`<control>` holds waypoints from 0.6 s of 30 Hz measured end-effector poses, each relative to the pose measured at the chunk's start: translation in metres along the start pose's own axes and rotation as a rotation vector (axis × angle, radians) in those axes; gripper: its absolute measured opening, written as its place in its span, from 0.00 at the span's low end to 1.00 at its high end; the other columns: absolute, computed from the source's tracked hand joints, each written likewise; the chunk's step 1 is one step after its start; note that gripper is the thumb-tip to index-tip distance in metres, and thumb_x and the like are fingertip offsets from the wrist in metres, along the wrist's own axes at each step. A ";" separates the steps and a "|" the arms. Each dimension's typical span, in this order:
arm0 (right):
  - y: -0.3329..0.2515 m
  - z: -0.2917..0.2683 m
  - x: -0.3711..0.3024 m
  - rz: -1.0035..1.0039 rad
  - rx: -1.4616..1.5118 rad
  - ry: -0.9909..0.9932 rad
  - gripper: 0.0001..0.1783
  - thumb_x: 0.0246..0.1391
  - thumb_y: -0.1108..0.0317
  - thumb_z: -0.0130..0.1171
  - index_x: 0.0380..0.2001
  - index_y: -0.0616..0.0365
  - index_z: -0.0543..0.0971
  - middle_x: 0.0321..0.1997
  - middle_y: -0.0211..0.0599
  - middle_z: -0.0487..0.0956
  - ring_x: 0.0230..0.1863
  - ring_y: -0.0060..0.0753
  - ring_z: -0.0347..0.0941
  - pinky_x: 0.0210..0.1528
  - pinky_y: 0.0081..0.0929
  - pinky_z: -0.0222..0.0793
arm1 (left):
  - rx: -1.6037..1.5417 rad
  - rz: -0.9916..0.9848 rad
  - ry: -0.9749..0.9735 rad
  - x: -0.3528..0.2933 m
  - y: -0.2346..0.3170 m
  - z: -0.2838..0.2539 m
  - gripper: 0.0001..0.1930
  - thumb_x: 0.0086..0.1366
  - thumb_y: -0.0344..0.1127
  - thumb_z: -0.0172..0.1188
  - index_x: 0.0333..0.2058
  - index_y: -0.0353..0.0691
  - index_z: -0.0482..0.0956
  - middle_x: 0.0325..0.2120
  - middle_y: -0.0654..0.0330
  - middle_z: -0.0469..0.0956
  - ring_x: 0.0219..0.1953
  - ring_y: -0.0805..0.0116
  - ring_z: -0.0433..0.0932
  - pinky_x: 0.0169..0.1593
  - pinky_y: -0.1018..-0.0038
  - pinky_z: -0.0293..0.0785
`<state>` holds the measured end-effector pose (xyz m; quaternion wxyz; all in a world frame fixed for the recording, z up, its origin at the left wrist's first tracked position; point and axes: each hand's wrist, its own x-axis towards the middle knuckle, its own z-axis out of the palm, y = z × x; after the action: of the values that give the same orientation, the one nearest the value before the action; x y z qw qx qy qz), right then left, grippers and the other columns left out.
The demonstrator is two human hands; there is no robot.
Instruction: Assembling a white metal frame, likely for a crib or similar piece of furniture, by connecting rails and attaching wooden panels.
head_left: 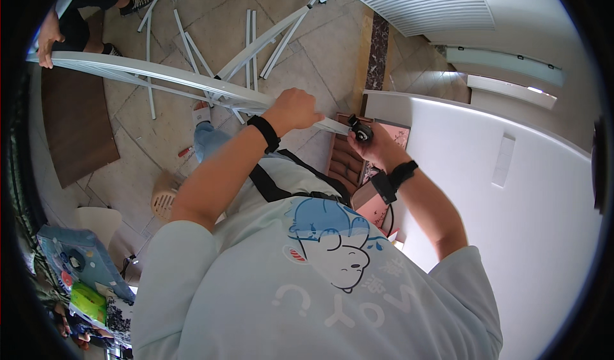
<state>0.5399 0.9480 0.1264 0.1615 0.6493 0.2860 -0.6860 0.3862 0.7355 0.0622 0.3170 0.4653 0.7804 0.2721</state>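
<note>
A long white metal frame [192, 78] runs from the upper left toward the middle. My left hand [293, 109] is closed around its near end. In my right hand [382, 148] is a small black tape measure [361, 132], held right at the tip of the frame; whether its blade is drawn out, I cannot make out. At the far left another person's hand [48, 38] grips the other end of the frame.
Loose white metal bars [249, 50] lie on the tiled floor beyond the frame. A pink box with brown padding [345, 165] is below my right hand, beside a white panel [473, 168]. A brown mat [73, 117] and a red-handled tool [185, 151] are on the left.
</note>
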 end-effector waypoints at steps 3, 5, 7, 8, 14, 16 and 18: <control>0.014 -0.005 -0.005 -0.062 0.428 -0.128 0.13 0.66 0.66 0.42 0.41 0.64 0.73 0.32 0.45 0.77 0.32 0.42 0.79 0.39 0.42 0.83 | -0.005 0.053 -0.017 0.000 -0.003 -0.003 0.26 0.64 0.57 0.55 0.34 0.34 0.81 0.30 0.45 0.82 0.37 0.46 0.81 0.44 0.56 0.76; 0.025 -0.009 -0.011 -0.175 0.195 -0.046 0.16 0.67 0.64 0.39 0.43 0.63 0.73 0.36 0.45 0.79 0.37 0.42 0.80 0.43 0.40 0.82 | -0.015 0.049 0.012 0.001 -0.004 -0.001 0.26 0.64 0.57 0.55 0.34 0.34 0.81 0.30 0.45 0.82 0.37 0.46 0.81 0.44 0.56 0.76; 0.032 -0.015 -0.019 -0.147 -0.088 0.073 0.11 0.66 0.67 0.43 0.43 0.63 0.72 0.46 0.47 0.78 0.45 0.42 0.79 0.52 0.33 0.78 | -0.028 0.068 0.017 0.001 -0.004 0.000 0.26 0.64 0.56 0.55 0.34 0.34 0.81 0.29 0.45 0.82 0.37 0.46 0.81 0.45 0.56 0.76; 0.036 -0.017 -0.021 -0.140 -0.099 0.163 0.11 0.66 0.67 0.43 0.43 0.63 0.72 0.46 0.47 0.78 0.45 0.42 0.79 0.52 0.33 0.78 | -0.036 0.071 0.011 0.001 -0.005 0.000 0.25 0.64 0.56 0.55 0.34 0.34 0.81 0.29 0.46 0.82 0.37 0.46 0.81 0.44 0.56 0.76; 0.037 -0.018 -0.016 -0.795 -0.787 0.282 0.15 0.50 0.70 0.69 0.39 0.62 0.76 0.36 0.32 0.81 0.35 0.23 0.77 0.36 0.22 0.73 | -0.046 0.100 0.003 0.001 -0.005 -0.002 0.24 0.66 0.54 0.53 0.33 0.35 0.81 0.28 0.47 0.81 0.36 0.48 0.81 0.43 0.57 0.76; 0.043 -0.011 -0.008 -0.845 -0.753 0.358 0.15 0.47 0.66 0.73 0.34 0.61 0.78 0.29 0.28 0.80 0.28 0.18 0.74 0.30 0.20 0.68 | -0.040 0.101 0.004 0.002 -0.006 -0.003 0.23 0.66 0.54 0.53 0.33 0.36 0.81 0.28 0.48 0.81 0.36 0.48 0.81 0.43 0.57 0.76; 0.049 -0.004 -0.001 -1.018 -0.829 0.543 0.18 0.46 0.64 0.73 0.37 0.62 0.80 0.31 0.30 0.83 0.30 0.21 0.78 0.36 0.20 0.72 | -0.047 0.127 -0.007 0.001 -0.007 -0.004 0.23 0.67 0.53 0.52 0.33 0.36 0.81 0.28 0.48 0.81 0.36 0.48 0.81 0.43 0.57 0.76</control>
<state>0.5718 0.9119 0.1181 -0.0224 0.4680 0.8216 -0.3247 0.3786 0.7332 0.0592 0.3125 0.5073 0.7416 0.3082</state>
